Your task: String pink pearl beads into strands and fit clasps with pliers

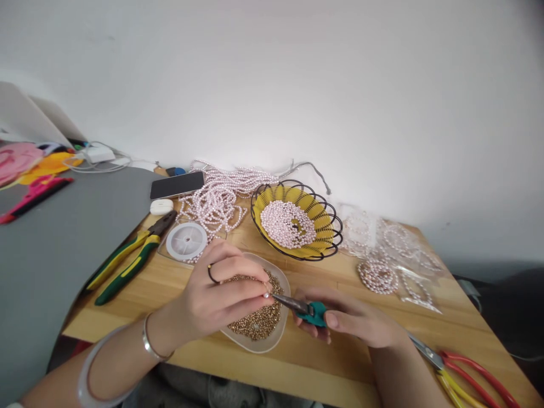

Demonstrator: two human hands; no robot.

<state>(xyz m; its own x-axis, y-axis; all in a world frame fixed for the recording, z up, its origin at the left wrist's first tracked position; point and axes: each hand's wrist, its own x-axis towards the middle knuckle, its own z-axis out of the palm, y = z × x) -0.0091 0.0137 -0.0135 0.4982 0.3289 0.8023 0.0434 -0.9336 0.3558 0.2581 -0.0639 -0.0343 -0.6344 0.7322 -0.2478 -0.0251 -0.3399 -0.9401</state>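
My left hand (232, 286) hovers over a pale dish (278, 337) of small gold beads (255, 324). Its thumb and fingertips pinch a tiny pale pearl bead (266, 294); anything else in the pinch is hidden. My right hand (351, 317) is closed around teal-handled needle-nose pliers (312, 313). The pliers' tip points left and meets the fingertips of my left hand, right beside the pearl bead. Whether the jaws grip anything is too small to tell.
Behind the dish stands a wire basket (338, 241) of pink pearls (287, 224). Pearl strands (221, 198), a phone (177, 185), a spool (187, 241) and large pliers (131, 260) lie left. Bagged bracelets (395, 241), a coiled strand (378, 276) and red-and-yellow-handled scissors (463, 368) lie right.
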